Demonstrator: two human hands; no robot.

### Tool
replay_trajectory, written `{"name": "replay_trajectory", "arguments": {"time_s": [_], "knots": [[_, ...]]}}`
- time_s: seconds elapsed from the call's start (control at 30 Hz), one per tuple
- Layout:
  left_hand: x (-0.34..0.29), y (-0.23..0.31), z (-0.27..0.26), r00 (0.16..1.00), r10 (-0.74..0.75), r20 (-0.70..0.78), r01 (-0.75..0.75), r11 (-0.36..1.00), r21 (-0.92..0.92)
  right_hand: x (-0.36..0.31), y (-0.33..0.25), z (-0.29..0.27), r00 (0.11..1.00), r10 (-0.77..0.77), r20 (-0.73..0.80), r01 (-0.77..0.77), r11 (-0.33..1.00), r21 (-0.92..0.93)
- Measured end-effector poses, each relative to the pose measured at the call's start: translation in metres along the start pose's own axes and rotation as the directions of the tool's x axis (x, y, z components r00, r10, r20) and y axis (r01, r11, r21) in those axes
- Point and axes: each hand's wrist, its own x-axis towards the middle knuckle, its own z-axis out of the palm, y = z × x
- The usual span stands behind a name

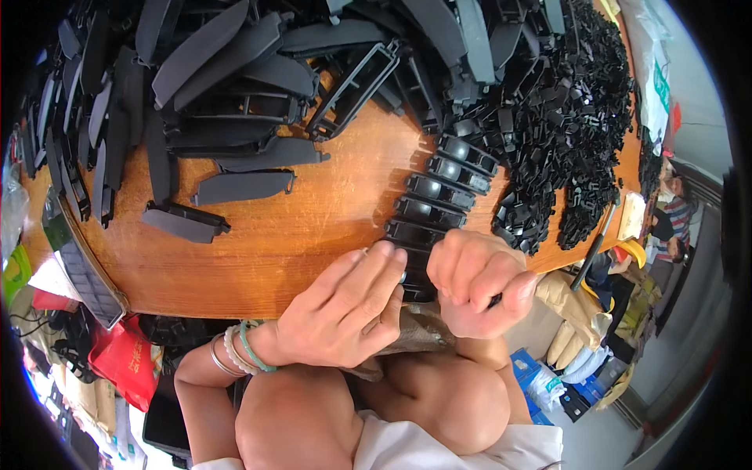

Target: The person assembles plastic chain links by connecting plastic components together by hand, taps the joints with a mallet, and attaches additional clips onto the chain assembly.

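Clenching a small black piece (495, 300), the right hand (482, 283) curls — the left hand (345, 305), loosely extended, touches housings (419, 233).

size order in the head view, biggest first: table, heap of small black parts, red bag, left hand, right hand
1. Table
2. Heap of small black parts
3. Left hand and right hand, too alike to rank
4. Red bag
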Motion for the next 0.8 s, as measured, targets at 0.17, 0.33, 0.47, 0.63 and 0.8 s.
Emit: {"name": "replay_trajectory", "arguments": {"time_s": [0.17,0.33,0.47,0.63,0.8], "knots": [[0.006,0.001,-0.007,0.986,-0.027,0.165,0.042,0.995,-0.086,0.01,-0.001,-0.002,0.966,-0.095,-0.241,0.176,0.924,0.34],[0.009,0.002,-0.002,0.99,-0.05,0.131,0.068,0.988,-0.138,0.02,0.003,-0.002,0.972,-0.072,-0.225,0.153,0.916,0.37],[0.013,0.002,-0.007,0.989,-0.039,0.144,0.062,0.986,-0.155,0.023,-0.002,-0.002,0.991,-0.121,-0.048,0.127,0.978,0.164],[0.015,-0.001,-0.007,0.987,-0.007,0.162,0.022,0.996,-0.091,0.023,0.001,-0.001,0.987,-0.152,-0.048,0.153,0.988,0.018],[0.023,0.001,-0.005,0.965,-0.081,0.249,0.118,0.983,-0.138,0.028,-0.001,0.001,0.942,-0.141,-0.306,0.242,0.915,0.324]]}}
